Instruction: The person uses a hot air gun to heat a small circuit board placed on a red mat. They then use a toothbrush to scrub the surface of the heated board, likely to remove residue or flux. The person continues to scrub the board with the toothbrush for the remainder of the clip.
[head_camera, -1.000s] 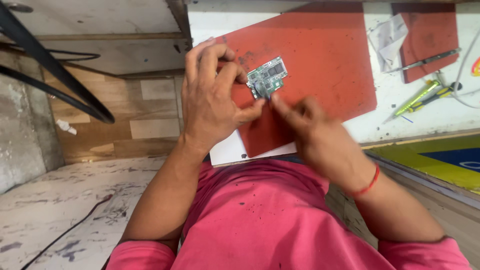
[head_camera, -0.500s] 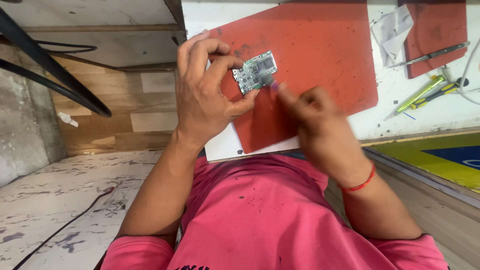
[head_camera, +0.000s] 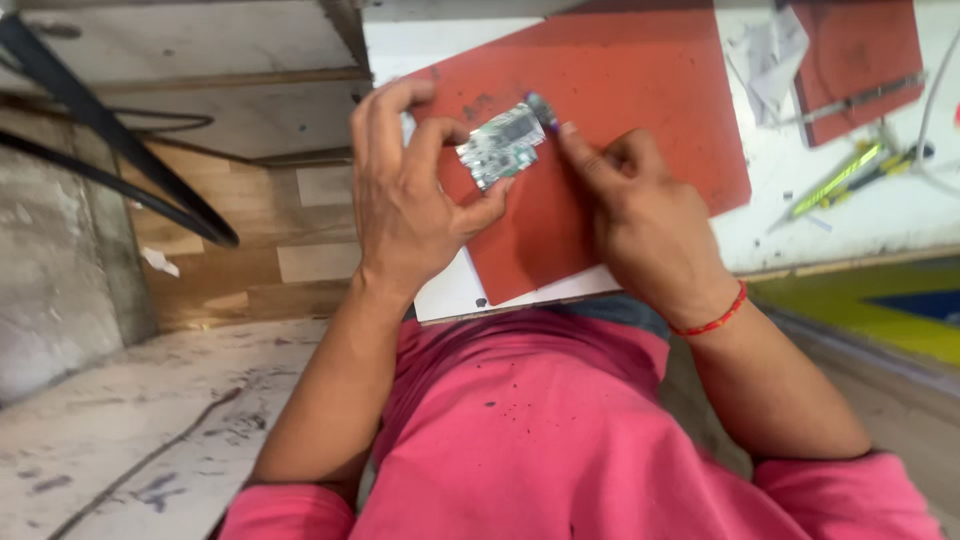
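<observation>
Bare red mat (head_camera: 640, 90) lies open beyond the small circuit board (head_camera: 500, 145) and toward its right. Further right of the mat, tweezers (head_camera: 835, 180), crumpled paper (head_camera: 765, 50) and a second mat (head_camera: 855, 45) crowd the counter (head_camera: 800, 215).

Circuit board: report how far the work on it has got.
Done: the circuit board is lifted off the red mat, gripped in the left hand. In hand: the right hand puts a small dark tool tip to its corner. Left: unclear; the tweezers lie unused.
</observation>
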